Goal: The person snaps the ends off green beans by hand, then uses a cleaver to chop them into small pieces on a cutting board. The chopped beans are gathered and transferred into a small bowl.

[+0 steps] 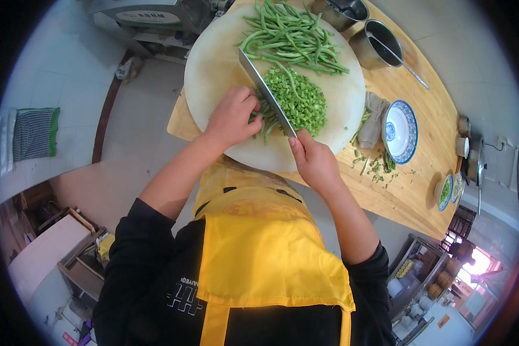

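Note:
My right hand point(315, 158) grips the handle of a cleaver point(266, 90), whose long blade slants across a round white cutting board point(207, 73). My left hand point(235, 114) is on the blade's left side, its curled fingers holding a small bunch of green beans point(269, 126) against the board. The blade partly hides these beans and where its edge meets them. To its right lies a mound of chopped green beans point(311, 106), with a longer bean resting on top. Whole green beans point(292, 39) are heaped at the board's far side.
The board rests on a wooden table point(408, 199). Right of it are a grey cloth point(370, 123), bean scraps point(378, 168) and a blue-patterned bowl point(399, 132). A metal pot point(378, 54) with a long-handled utensil stands behind. Small filled bowls point(445, 192) sit near the right edge.

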The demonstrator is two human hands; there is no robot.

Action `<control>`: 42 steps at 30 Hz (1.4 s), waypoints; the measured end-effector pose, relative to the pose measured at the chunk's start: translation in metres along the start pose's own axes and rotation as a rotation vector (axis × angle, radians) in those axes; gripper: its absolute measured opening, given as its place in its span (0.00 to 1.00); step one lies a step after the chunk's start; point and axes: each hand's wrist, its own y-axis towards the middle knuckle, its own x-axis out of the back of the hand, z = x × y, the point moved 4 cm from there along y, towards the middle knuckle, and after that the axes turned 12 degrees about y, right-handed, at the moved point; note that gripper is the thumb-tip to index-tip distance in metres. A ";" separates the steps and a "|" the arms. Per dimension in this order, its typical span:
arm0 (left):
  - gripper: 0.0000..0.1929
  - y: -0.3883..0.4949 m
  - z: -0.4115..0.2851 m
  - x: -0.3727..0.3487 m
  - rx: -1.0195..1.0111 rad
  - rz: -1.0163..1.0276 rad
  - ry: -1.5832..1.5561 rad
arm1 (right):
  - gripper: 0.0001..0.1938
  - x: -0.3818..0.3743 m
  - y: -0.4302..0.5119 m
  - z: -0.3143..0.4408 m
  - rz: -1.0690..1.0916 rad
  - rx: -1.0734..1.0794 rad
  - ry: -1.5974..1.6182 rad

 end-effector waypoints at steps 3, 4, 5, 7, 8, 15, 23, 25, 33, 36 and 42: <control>0.09 -0.003 0.000 -0.008 0.006 -0.013 0.005 | 0.14 0.000 -0.003 -0.005 -0.020 -0.002 0.046; 0.09 -0.003 0.000 -0.009 0.014 -0.012 0.003 | 0.13 0.003 -0.002 -0.005 -0.019 -0.022 0.067; 0.09 -0.002 -0.001 -0.010 0.007 -0.016 0.007 | 0.13 0.005 -0.002 -0.004 -0.018 -0.043 0.088; 0.08 -0.002 -0.003 -0.007 0.001 -0.021 0.024 | 0.13 0.012 -0.006 0.008 -0.007 -0.015 0.034; 0.08 -0.001 -0.003 -0.006 0.002 -0.008 0.031 | 0.13 0.016 -0.009 0.015 -0.002 -0.003 0.007; 0.10 -0.003 -0.004 -0.003 0.002 0.054 0.013 | 0.13 0.023 -0.022 0.033 0.124 -0.089 -0.087; 0.10 -0.002 0.001 -0.010 0.015 0.074 -0.004 | 0.12 0.004 0.006 -0.005 0.025 -0.060 0.102; 0.08 -0.004 0.001 -0.009 -0.034 -0.004 0.053 | 0.12 0.013 0.003 0.009 0.007 -0.034 0.079; 0.11 -0.006 -0.002 -0.005 -0.054 0.026 0.075 | 0.14 0.017 -0.012 0.021 0.143 -0.055 -0.055; 0.11 -0.005 -0.004 -0.005 -0.069 0.016 0.041 | 0.15 -0.004 0.002 0.007 0.081 0.005 -0.075; 0.11 -0.002 -0.005 0.004 -0.014 0.094 -0.002 | 0.14 -0.006 0.004 0.008 0.051 0.035 -0.083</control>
